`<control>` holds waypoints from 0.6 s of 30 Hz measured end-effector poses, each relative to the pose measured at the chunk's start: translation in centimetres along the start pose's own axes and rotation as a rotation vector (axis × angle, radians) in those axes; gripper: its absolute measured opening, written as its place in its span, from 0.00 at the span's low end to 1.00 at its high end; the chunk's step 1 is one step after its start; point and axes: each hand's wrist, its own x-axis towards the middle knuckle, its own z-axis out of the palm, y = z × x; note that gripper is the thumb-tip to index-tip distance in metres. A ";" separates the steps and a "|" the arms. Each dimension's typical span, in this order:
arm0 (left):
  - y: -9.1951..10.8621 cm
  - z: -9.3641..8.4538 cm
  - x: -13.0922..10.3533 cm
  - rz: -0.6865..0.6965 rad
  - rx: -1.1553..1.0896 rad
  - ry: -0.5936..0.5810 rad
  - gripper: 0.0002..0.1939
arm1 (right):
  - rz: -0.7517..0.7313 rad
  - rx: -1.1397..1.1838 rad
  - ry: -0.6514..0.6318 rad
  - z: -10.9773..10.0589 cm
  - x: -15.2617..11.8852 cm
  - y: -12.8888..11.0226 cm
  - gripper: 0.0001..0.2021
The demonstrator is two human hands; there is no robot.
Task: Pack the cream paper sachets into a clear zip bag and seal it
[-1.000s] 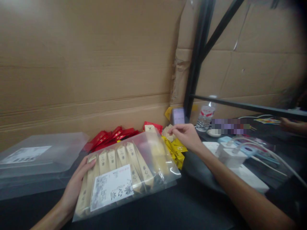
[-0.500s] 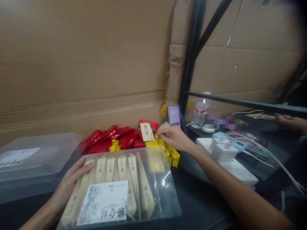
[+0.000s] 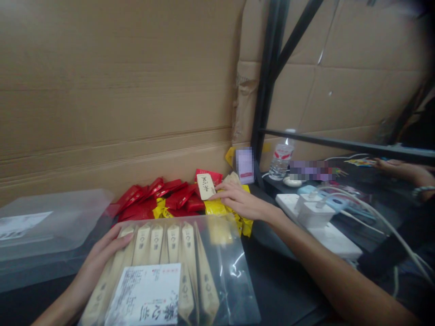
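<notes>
My left hand [image 3: 110, 246] grips the left side of a clear plastic box [image 3: 234, 271]. Inside the box stands a row of several beige paper packets [image 3: 156, 242], with a gap at the right end; a white printed label [image 3: 144, 294] is on the front. My right hand [image 3: 238, 199] reaches over the pile behind the box, fingers stretched out and apart. Its fingertips are at the lower right edge of a single beige packet [image 3: 205, 186] with dark writing. Under and beside that hand lie yellow packets [image 3: 215, 207], and to the left are red packets [image 3: 176, 194].
Another translucent box [image 3: 74, 208] stands at left. On the right are a phone [image 3: 244, 165], a water bottle [image 3: 282, 158], and a white power strip [image 3: 340, 240] with chargers and cables. A black metal frame post [image 3: 268, 90] rises there. Another person's hand [image 3: 401, 170] is at far right.
My right hand has shifted left from above the yellow packets to the beige packet, and its curled fingers have straightened. My left hand still holds the box.
</notes>
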 end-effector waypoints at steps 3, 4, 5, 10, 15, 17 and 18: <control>0.0 0.0 -0.1 0.032 0.045 0.015 0.26 | 0.005 -0.023 -0.018 0.1 -0.1 -0.4 0.20; -0.1 0.0 -0.1 0.054 0.058 0.028 0.24 | 0.006 -0.024 -0.024 0.2 -0.1 -0.5 0.20; -0.1 -0.1 -0.1 0.072 0.069 0.045 0.23 | 0.007 -0.022 -0.032 0.2 -0.2 -0.6 0.20; -0.5 -0.6 0.5 0.063 0.075 0.011 0.26 | 0.014 -0.031 -0.077 0.1 -0.3 -1.3 0.21; -0.8 -1.1 0.9 0.030 0.092 -0.045 0.29 | -0.049 -0.099 -0.036 -0.1 -0.2 -2.0 0.22; -0.7 -1.0 0.8 0.026 0.085 -0.043 0.29 | -0.063 -0.106 0.036 -0.1 -0.2 -1.9 0.23; -0.6 -0.9 0.7 0.027 0.079 -0.033 0.29 | -0.064 -0.103 0.087 -0.1 -0.2 -1.9 0.23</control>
